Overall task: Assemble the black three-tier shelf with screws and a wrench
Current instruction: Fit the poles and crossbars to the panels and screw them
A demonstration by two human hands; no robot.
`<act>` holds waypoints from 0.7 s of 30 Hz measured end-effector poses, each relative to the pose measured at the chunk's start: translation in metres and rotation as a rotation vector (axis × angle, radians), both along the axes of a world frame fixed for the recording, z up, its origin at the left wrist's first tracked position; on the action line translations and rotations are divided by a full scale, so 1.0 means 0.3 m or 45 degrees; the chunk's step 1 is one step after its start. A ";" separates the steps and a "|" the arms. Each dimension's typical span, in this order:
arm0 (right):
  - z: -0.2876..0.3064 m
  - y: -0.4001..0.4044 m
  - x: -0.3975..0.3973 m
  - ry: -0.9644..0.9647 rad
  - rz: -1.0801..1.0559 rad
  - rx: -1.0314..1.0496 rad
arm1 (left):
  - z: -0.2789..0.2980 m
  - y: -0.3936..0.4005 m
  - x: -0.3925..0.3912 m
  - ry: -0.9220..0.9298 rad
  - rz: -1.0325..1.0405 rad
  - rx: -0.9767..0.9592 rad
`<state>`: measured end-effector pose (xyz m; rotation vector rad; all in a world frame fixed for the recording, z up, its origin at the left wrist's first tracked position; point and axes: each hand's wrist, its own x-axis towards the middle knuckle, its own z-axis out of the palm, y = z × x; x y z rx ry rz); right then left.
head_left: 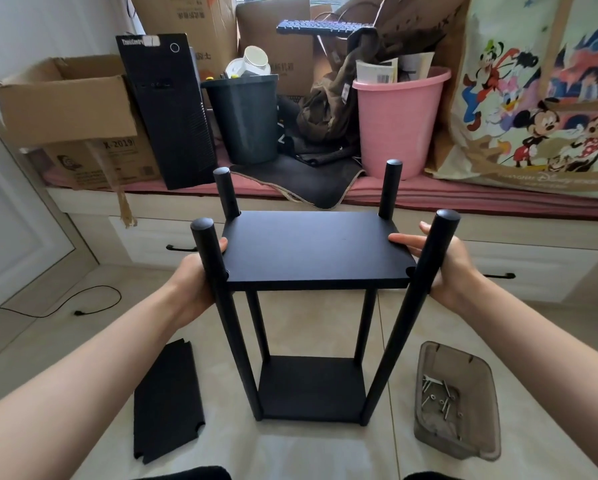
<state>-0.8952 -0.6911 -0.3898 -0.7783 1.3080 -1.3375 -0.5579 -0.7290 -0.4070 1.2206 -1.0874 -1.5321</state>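
A black shelf frame stands upright on the tiled floor, with several round posts point(418, 292) and a bottom board point(311, 386) fixed between them. A second black board point(316, 249) sits high between the posts, level. My left hand point(195, 275) grips this board's left edge behind the near left post, thumb on top. My right hand point(443, 261) holds the right edge, fingers along the side. A third black board point(167, 400) lies flat on the floor at the left. Screws point(441, 400) lie in a grey plastic tray point(463, 441) at the right. No wrench is visible.
A low bench behind the shelf carries cardboard boxes point(68, 105), a black computer tower point(169, 109), a dark bin point(245, 119), a pink bucket point(398, 123) and a cartoon-print bag point(547, 109). A black cable point(65, 306) trails over the floor at the left.
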 end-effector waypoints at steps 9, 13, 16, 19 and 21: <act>-0.085 -0.002 -0.001 -0.079 -0.069 0.159 | -0.128 -0.008 -0.008 0.019 0.125 0.117; -0.128 -0.010 -0.006 -0.100 -0.089 0.201 | -0.176 -0.016 -0.005 0.032 0.136 0.149; -0.169 -0.010 -0.006 -0.096 -0.121 0.190 | -0.212 -0.020 -0.005 0.050 0.150 0.177; -0.209 -0.017 -0.007 -0.083 -0.135 0.187 | -0.243 -0.020 -0.013 0.078 0.166 0.198; -0.234 -0.020 -0.012 -0.093 -0.139 0.185 | -0.257 -0.020 -0.017 0.082 0.172 0.209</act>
